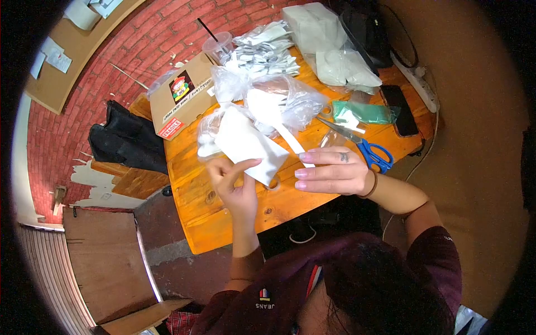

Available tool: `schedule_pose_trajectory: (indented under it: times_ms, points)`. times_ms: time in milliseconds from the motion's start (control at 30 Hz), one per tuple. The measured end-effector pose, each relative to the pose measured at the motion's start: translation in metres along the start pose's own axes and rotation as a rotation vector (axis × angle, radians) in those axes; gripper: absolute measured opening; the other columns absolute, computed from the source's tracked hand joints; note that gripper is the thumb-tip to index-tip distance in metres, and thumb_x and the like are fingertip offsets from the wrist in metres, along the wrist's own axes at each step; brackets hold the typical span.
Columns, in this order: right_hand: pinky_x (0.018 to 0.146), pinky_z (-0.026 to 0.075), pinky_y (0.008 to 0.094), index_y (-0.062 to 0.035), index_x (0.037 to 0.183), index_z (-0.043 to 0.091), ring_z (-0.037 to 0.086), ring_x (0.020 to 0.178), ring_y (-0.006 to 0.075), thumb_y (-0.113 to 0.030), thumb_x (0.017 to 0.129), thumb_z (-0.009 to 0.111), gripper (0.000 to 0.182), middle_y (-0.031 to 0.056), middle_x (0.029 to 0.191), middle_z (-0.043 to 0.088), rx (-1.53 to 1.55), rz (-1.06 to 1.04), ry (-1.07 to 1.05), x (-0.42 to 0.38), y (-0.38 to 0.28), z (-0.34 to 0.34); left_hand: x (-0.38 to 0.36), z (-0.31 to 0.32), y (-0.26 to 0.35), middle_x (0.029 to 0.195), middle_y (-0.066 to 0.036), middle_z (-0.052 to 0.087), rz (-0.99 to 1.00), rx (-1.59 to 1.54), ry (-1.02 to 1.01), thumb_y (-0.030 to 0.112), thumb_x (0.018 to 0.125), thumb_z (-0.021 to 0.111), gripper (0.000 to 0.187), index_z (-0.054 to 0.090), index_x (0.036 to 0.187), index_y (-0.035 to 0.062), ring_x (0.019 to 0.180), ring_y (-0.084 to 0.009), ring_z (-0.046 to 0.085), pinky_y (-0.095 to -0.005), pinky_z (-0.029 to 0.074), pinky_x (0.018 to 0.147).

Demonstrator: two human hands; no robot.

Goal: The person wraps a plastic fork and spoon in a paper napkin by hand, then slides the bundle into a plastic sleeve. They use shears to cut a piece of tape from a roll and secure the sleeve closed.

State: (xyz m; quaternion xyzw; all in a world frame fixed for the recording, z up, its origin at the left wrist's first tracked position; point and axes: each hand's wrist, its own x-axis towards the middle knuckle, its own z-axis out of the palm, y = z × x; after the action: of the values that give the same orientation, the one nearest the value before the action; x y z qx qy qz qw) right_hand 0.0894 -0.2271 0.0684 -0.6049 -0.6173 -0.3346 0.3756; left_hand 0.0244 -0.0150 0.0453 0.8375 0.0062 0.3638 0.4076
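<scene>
My left hand point(231, 181) pinches the lower edge of a white paper piece point(245, 142), perhaps a folded sleeve, between thumb and index finger. Between the fingers of my right hand point(332, 172) is the handle end of a white plastic spoon point(287, 137). Its bowl points away from me, over a clear plastic bag point(298, 100) that seems to hold more white pieces. The spoon lies just right of the paper. Under the paper's lower corner, a small tape roll point(272, 184) rests on the wooden table point(223, 218).
Blue-handled scissors point(375, 156) lie beyond my right hand, near a green plastic packet point(363, 113) and a black phone point(399, 110). Farther back are a cardboard box point(184, 95), a plastic cup point(219, 46), a pile of wrapped white pieces point(265, 50) and a large white bag point(329, 44).
</scene>
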Motion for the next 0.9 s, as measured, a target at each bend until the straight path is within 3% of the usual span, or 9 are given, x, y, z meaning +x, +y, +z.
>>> schedule_pose_trajectory:
  times_ms: [167,267,433,500,567,667,767,900]
  points:
    - [0.087,0.052,0.0355,-0.0074,0.098,0.069,0.059,0.105,0.0246,-0.006,0.075,0.063,0.024,0.0061,0.109,0.063,-0.01,-0.009,0.015,-0.006,0.002,0.007,-0.002,0.006,0.0,0.081,-0.007,0.056,-0.119,-0.413,-0.248,-0.014,0.072,0.051,0.031,0.069,0.089,0.0057,0.08,-0.0129,0.054,-0.0201,0.039,0.067]
    - [0.087,0.052,0.0358,-0.0068,0.098,0.069,0.059,0.105,0.0247,-0.006,0.076,0.063,0.023,0.0064,0.108,0.063,-0.004,-0.004,0.012,-0.008,0.003,0.008,-0.004,0.003,0.007,0.085,-0.008,0.058,-0.286,-0.528,-0.319,-0.011,0.077,0.048,0.024,0.067,0.088,0.0016,0.081,-0.013,0.054,-0.0214,0.041,0.068]
    - [0.086,0.052,0.0366,-0.0072,0.096,0.069,0.059,0.104,0.026,-0.005,0.075,0.067,0.021,0.006,0.107,0.064,0.066,0.002,-0.043,-0.011,0.002,0.014,-0.011,0.01,-0.006,0.092,-0.009,0.061,-0.397,-0.98,-0.215,0.001,0.085,0.052,0.011,0.063,0.087,-0.0009,0.074,-0.0109,0.056,-0.0224,0.043,0.07]
    - [0.086,0.051,0.0365,-0.0084,0.099,0.069,0.057,0.107,0.0258,-0.006,0.077,0.065,0.023,0.0054,0.109,0.063,0.072,0.007,-0.072,-0.011,0.001,0.018,-0.016,0.013,-0.011,0.092,-0.009,0.062,-0.426,-0.959,-0.138,0.003,0.086,0.054,0.01,0.061,0.092,-0.0002,0.074,-0.0107,0.057,-0.0225,0.044,0.072]
    - [0.088,0.05,0.0379,-0.0066,0.1,0.068,0.056,0.109,0.0266,-0.007,0.078,0.06,0.024,0.0057,0.11,0.062,0.082,0.013,-0.109,-0.01,0.002,0.022,-0.025,0.017,-0.031,0.092,-0.007,0.062,-0.451,-0.783,-0.083,0.003,0.085,0.057,0.016,0.058,0.101,0.0009,0.076,-0.0113,0.059,-0.0232,0.045,0.074]
    - [0.091,0.048,0.0393,-0.0084,0.103,0.067,0.054,0.112,0.0264,-0.01,0.078,0.057,0.026,0.0041,0.112,0.062,0.062,0.036,-0.139,-0.011,0.001,0.027,-0.016,0.023,-0.013,0.093,-0.008,0.063,-0.459,-0.814,-0.086,-0.001,0.082,0.059,0.044,0.045,0.123,0.0032,0.081,-0.014,0.061,-0.0268,0.047,0.08]
    - [0.094,0.045,0.0409,-0.0138,0.104,0.067,0.053,0.114,0.0253,-0.013,0.079,0.057,0.027,0.0009,0.115,0.061,0.0,0.057,-0.165,-0.014,-0.002,0.033,-0.012,0.023,0.005,0.104,-0.013,0.061,-0.471,-0.938,-0.057,-0.004,0.081,0.059,0.069,0.023,0.14,0.0072,0.088,-0.0162,0.061,-0.0283,0.047,0.082]
    - [0.095,0.041,0.0436,-0.0202,0.105,0.066,0.051,0.116,0.0235,-0.016,0.079,0.058,0.028,-0.0029,0.117,0.06,-0.081,0.106,-0.201,-0.02,-0.006,0.04,-0.011,0.021,0.002,0.12,-0.017,0.052,-0.671,-1.198,-0.037,-0.003,0.084,0.056,0.075,0.012,0.144,0.0094,0.101,-0.0181,0.056,-0.0283,0.048,0.082]
